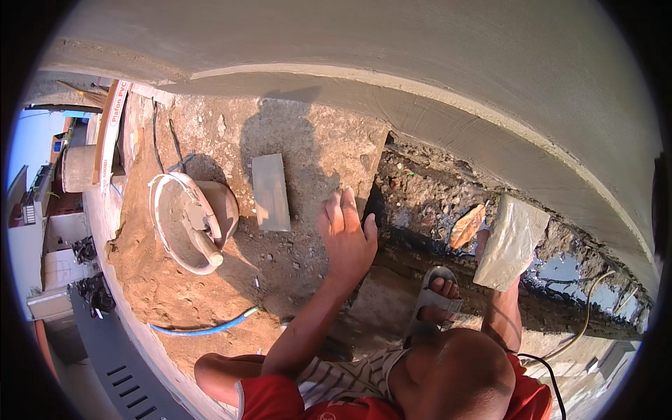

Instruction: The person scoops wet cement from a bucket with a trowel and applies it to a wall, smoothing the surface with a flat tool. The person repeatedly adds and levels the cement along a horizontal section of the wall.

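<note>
My left hand (346,234) is held out flat with fingers apart and holds nothing. It hovers over the rough earth at the edge of a dark trench (420,210). My right hand (483,246) grips a rectangular float (512,241) smeared with grey mortar, held over the trench near the base of a smooth plastered wall (420,77). The float hides most of that hand. I am squatting, with one sandalled foot (437,297) on the trench's near edge.
A grey rectangular block (271,192) lies on the ground to the left of my left hand. Further left sits a round pan (175,224) with a tool handle in it. A blue hose (203,327) crosses the sand. An orange brick shard (467,225) lies in the trench.
</note>
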Demonstrator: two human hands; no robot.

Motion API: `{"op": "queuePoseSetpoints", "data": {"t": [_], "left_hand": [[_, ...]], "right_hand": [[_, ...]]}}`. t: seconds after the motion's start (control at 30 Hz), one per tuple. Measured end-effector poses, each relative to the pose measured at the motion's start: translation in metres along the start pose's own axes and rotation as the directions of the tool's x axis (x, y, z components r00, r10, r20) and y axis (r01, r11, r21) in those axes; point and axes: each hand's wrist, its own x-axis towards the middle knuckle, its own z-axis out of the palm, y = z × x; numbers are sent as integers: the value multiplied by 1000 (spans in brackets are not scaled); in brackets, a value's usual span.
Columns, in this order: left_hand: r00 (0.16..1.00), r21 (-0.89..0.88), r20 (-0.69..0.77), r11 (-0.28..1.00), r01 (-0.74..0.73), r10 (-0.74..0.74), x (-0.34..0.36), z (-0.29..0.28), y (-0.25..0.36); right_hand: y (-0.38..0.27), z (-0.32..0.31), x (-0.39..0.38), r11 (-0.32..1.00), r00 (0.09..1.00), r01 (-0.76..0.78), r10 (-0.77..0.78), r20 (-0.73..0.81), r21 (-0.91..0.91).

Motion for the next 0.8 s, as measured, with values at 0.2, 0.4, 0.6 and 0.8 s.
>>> {"op": "queuePoseSetpoints", "data": {"t": [0.2, 0.4, 0.6, 0.8], "left_hand": [[997, 348, -51, 937, -31, 52, -8, 24, -42], [995, 382, -56, 922, -60, 88, -14, 12, -41], [993, 374, -60, 924, -75, 105, -26, -9, -56], [955, 256, 266, 945, -204, 134, -2, -50, -45]], "right_hand": [[20, 10, 14, 996, 995, -92, 92, 43, -20], [43, 37, 17, 980, 969, -198, 201, 143, -35], [72, 79, 28, 948, 918, -293, 315, 240, -123], [68, 182, 57, 912, 813, -278, 391, 432, -301]]}}
